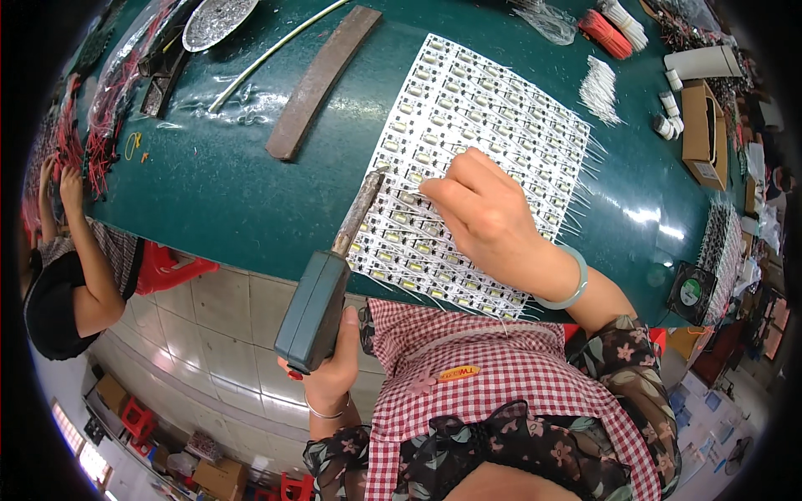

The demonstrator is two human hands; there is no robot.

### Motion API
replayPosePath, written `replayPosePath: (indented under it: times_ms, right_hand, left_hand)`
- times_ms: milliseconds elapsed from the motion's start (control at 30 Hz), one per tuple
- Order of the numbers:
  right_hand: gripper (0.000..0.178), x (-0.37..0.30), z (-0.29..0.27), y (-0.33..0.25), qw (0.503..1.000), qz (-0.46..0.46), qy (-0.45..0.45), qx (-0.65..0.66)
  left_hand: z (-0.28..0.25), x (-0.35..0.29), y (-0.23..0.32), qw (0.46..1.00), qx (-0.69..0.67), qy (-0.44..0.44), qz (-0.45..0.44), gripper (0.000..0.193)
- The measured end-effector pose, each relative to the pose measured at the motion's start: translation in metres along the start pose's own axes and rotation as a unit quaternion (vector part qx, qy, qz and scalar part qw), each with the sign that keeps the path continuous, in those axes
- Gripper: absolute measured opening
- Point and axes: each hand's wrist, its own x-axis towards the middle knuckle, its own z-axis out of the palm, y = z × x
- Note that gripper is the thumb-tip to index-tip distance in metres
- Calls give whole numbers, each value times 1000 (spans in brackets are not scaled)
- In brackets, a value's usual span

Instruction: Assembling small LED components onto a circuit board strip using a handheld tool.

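Note:
A green soldering gun (312, 311) is gripped in my left hand (336, 367), its long metal barrel slanting up and to the right. The barrel's tip lies over the left part of a white panel of small circuit boards (493, 117). Rows of dark components and yellowish parts cover the panel, and thin white wires (582, 219) stick out along its right edge. Just right of the tip, my right hand (491, 217) is closed in a pinch above the boards. Whatever sits between its fingertips is too small or hidden to make out.
On the green table (209, 184) lie a flat brown bar (324, 83), a pale rod (276, 57) and a silver dish (219, 23). White wire pieces (599, 90), red wire bundles (606, 33), a cardboard box (703, 134) and a small fan (690, 290) are rightward. A co-worker's arm (93, 259) is left.

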Motion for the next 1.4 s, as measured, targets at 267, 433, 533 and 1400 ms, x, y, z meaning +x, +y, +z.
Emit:
replayPosePath:
  times_ms: [267,433,533,1400]
  right_hand:
    - [25,4,15,12,998,-25,32,48]
    - [14,5,19,12,999,-39,27,11]
    - [13,4,23,12,999,-44,30,-5]
    - [23,4,26,13,998,-55,37,-19]
  left_hand:
    - [-8,-3,-16,996,28,-47,69,38]
    - [-9,-6,-21,995,45,-46,74,37]
    - [-11,-7,-22,994,65,-53,73,36]
    - [-2,-3,-5,1000,27,-8,5,23]
